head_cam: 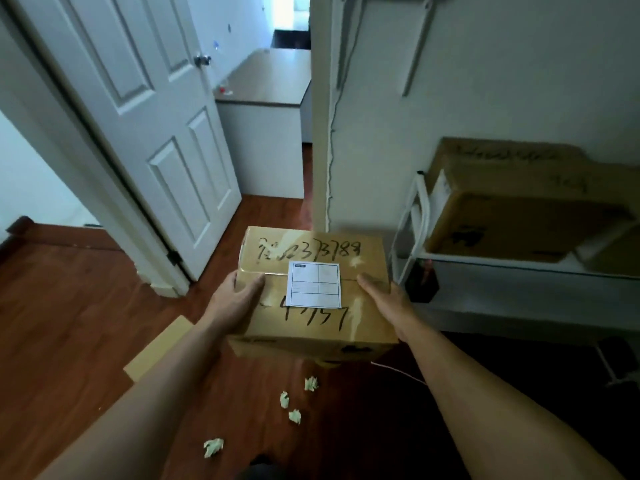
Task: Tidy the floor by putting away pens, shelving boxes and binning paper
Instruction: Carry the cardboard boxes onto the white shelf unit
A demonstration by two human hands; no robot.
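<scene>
1. Two hands, left hand [239, 299] and right hand [388, 303], fingers clamped on cardboard box [311, 292], carried above the floor [69, 323].
2. Shelving step; next, probably swing right onto white shelf [519, 268] beside shelved boxes [519, 209].
3. Four crumpled paper scraps [294, 415] left to bin.

Single head cam, wide-angle, pitched forward and down from standing height. Close on the cardboard box [313, 292]; wood floor [69, 323] below it, white shelf [519, 265] to its right.
</scene>
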